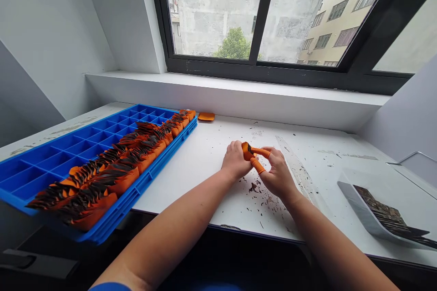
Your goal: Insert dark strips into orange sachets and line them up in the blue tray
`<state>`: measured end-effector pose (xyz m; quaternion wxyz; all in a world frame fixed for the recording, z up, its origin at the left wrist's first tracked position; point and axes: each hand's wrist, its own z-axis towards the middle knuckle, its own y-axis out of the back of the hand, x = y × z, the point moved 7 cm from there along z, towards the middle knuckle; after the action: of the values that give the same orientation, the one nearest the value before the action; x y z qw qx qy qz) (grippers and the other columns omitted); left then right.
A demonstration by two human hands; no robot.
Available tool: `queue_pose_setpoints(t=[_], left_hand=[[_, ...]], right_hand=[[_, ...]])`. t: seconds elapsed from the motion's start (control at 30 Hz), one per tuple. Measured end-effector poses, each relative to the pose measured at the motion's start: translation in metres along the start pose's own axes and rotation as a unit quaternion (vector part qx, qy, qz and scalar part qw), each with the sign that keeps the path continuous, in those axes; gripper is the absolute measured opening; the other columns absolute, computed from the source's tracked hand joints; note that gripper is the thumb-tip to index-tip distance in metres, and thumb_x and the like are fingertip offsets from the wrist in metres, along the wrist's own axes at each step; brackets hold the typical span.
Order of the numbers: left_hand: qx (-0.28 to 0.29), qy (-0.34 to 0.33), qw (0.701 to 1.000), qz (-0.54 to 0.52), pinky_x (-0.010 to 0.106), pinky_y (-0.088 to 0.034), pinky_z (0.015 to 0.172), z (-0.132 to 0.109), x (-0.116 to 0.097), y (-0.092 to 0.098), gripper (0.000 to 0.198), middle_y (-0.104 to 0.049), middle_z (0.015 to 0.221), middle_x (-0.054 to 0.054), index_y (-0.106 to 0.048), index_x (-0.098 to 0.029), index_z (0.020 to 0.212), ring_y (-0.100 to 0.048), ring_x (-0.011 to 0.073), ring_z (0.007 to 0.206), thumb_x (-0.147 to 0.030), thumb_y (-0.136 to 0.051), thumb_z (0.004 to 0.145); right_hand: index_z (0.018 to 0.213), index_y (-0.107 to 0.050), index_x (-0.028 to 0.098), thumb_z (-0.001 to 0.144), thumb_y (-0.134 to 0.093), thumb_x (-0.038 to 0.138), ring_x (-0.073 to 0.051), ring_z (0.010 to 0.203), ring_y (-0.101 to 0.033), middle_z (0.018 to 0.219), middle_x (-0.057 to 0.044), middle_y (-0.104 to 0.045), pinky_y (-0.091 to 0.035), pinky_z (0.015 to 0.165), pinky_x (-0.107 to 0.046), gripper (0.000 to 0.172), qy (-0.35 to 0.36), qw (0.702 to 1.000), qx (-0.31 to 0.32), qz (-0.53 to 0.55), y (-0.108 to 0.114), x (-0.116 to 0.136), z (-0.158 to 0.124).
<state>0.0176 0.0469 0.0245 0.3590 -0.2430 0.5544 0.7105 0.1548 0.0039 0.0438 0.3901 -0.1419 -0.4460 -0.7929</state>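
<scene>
Both my hands meet over the middle of the white table (211, 163). My left hand (235, 160) is closed around one end of a small orange pouch (254, 153) with dark material showing at its mouth. My right hand (278, 173) pinches the pouch's other end between thumb and fingers. Dark crumbs (254, 187) lie scattered on the table just below the hands.
A blue compartment tray (51, 159) at the left holds several rows of filled orange pouches (112, 173). One loose orange piece (206, 117) lies by the window ledge. A grey scoop-like tray (362, 209) with dark flakes sits at the right. A clear ruler (300, 173) lies beside my right hand.
</scene>
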Motion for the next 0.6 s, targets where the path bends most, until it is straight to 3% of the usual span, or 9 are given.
queue_pose_setpoints(t=[0.13,0.23,0.5,0.6], left_hand=[[0.003,0.000,1.000,-0.008,0.043,-0.049,0.090,-0.001,-0.001,0.002,0.042,-0.057,0.106,0.008,-0.040,-0.024,0.089,-0.056,0.0291,0.108,-0.042,-0.076,0.076],[0.005,-0.029,1.000,0.008,0.042,-0.049,0.090,-0.003,-0.007,0.003,0.040,-0.057,0.103,0.007,-0.039,-0.024,0.088,-0.057,0.0284,0.107,-0.039,-0.075,0.077],[0.028,-0.045,0.998,0.036,0.040,-0.049,0.087,-0.005,-0.012,0.004,0.031,-0.058,0.102,0.009,-0.048,-0.021,0.091,-0.057,0.0273,0.103,-0.038,-0.071,0.080],[0.035,-0.042,0.998,0.027,0.039,-0.049,0.086,-0.006,-0.014,0.005,0.034,-0.058,0.101,0.008,-0.049,-0.021,0.091,-0.057,0.0262,0.102,-0.041,-0.073,0.079]], right_hand=[[0.115,-0.071,0.029,0.090,-0.063,0.043,-0.033,0.123,-0.049,0.126,-0.010,-0.059,-0.037,0.109,-0.057,0.029,0.030,0.998,-0.037,-0.027,0.006,0.006,-0.002],[0.115,-0.071,0.030,0.090,-0.064,0.043,-0.034,0.127,-0.046,0.130,-0.009,-0.058,-0.033,0.112,-0.059,0.029,0.045,0.998,-0.019,-0.030,0.004,0.007,-0.004],[0.108,-0.072,0.030,0.091,-0.063,0.040,-0.032,0.120,-0.052,0.124,-0.007,-0.063,-0.038,0.106,-0.057,0.021,0.059,0.998,0.003,-0.031,0.000,0.007,-0.005],[0.105,-0.072,0.030,0.091,-0.064,0.036,-0.032,0.116,-0.055,0.122,-0.007,-0.064,-0.039,0.104,-0.058,0.017,0.079,0.996,-0.026,-0.044,0.004,0.011,-0.006]])
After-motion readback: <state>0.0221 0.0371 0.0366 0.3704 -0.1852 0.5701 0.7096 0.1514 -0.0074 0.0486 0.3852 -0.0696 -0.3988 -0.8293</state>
